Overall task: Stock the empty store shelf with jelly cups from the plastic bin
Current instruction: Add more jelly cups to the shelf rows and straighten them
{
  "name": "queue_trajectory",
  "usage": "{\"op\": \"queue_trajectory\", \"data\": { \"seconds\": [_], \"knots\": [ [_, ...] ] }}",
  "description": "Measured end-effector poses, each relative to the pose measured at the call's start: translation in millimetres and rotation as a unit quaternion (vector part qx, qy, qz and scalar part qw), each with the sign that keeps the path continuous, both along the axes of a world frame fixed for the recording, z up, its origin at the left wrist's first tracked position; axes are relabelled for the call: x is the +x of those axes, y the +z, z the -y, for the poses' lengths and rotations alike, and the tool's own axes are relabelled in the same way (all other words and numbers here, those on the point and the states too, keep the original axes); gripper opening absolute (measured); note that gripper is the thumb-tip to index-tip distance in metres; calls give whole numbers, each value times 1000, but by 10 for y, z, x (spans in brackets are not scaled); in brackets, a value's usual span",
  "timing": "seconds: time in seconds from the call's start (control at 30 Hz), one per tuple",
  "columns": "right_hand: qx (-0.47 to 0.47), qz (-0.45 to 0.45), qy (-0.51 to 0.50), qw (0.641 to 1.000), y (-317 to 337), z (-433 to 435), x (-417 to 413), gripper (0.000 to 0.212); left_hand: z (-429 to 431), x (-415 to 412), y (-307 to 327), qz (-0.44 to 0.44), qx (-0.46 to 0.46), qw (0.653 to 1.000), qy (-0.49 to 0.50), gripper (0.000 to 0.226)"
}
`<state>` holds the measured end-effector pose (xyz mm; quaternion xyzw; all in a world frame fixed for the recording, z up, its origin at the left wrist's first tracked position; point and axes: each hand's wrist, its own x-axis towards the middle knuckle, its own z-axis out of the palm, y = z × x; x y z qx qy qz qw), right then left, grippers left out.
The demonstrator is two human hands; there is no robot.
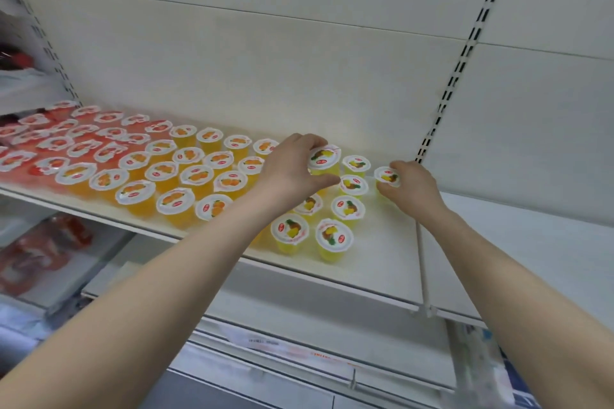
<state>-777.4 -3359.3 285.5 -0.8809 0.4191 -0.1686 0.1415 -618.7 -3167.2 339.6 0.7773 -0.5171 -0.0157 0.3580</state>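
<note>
Bare forearms cross a white shelf backed by slotted panels.

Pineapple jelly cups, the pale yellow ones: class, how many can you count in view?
8 pineapple cups: one in the left hand, one in the right hand, four in a column between them, two nearer the left wrist. Others may hide under that hand.
</note>
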Motion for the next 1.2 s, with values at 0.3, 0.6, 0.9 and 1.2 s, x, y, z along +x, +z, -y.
{"op": "queue_trajectory", "data": {
  "seconds": [0.3, 0.6, 0.9, 1.2],
  "knots": [
    [-12, -20, 38, 999, -10, 165, -25, 53, 302, -158, 3, 23, -8, 999, -27, 59],
    [-103, -37, 54, 992, 248, 251, -441, 59, 799, -519, -118, 101, 46, 990, -93, 58],
    [-149, -47, 45, 987, 201, 259, -633, 53, 1059, -685, -414, 256, 153, 951, -81, 53],
    [-177, -66, 59, 980, 246, 142, -618, 50, 995, -678, -430, 250, 145, 954, -86, 61]
  ]
}}
